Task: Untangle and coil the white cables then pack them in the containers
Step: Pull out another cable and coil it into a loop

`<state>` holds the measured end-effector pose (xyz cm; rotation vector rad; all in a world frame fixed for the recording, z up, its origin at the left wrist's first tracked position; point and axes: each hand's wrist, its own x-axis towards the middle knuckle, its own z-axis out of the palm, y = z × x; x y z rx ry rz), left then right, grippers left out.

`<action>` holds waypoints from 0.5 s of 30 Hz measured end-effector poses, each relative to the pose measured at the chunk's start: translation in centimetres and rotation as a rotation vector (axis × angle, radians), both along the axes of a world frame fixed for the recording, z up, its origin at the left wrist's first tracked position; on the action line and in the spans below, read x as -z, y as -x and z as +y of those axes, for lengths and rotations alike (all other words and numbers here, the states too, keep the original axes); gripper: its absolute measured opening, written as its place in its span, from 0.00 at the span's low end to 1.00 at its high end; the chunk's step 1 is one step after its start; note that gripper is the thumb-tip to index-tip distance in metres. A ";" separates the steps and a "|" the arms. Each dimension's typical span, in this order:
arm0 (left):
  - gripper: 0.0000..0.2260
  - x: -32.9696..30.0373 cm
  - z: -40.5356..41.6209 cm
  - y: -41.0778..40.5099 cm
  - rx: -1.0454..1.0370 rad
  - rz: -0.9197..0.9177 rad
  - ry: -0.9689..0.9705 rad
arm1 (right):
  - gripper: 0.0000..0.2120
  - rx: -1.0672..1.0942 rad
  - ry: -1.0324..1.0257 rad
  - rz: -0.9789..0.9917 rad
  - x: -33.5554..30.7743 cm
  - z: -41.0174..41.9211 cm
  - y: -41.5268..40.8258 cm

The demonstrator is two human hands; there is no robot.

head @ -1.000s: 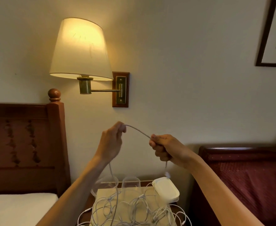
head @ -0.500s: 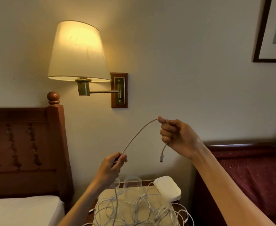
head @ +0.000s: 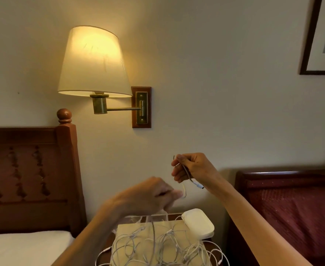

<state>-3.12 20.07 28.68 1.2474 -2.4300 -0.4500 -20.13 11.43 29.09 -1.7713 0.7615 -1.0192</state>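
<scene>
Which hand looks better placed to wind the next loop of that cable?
Probably the left hand: it pinches the running white cable just below the right hand, which already grips the plug end.

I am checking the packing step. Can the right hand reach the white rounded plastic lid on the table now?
Probably yes, but not freely. The white rounded plastic lid lies uncovered just below the right hand, yet that hand already pinches the white cable.

Head cam, fwd at wall (head: pixel 215 73), close
</scene>
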 end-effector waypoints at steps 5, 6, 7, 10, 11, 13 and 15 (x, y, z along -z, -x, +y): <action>0.11 -2.6 -1.3 -1.0 0.023 0.197 0.410 | 0.18 -0.112 0.016 0.035 0.2 0.8 -0.4; 0.12 -2.7 -1.9 -1.1 -0.003 0.225 0.487 | 0.18 -0.148 -0.027 -0.023 0.0 1.0 -0.4; 0.13 -2.6 -2.5 -1.2 -0.041 0.245 0.564 | 0.18 -0.185 -0.076 -0.087 -0.2 1.2 -0.4; 0.11 -1.9 -3.9 -1.4 -0.148 0.309 0.723 | 0.20 -0.291 -0.209 -0.246 -0.6 1.7 -0.7; 0.10 -1.6 -4.2 -1.2 -0.164 0.336 0.750 | 0.20 -0.320 -0.241 -0.281 -0.7 1.8 -0.8; 0.10 -1.2 -4.4 -0.9 -0.191 0.417 0.787 | 0.19 -0.368 -0.308 -0.332 -0.9 2.0 -0.8; 0.11 -0.9 -4.4 -0.6 -0.237 0.513 0.734 | 0.18 -0.400 -0.359 -0.369 -1.1 2.1 -0.7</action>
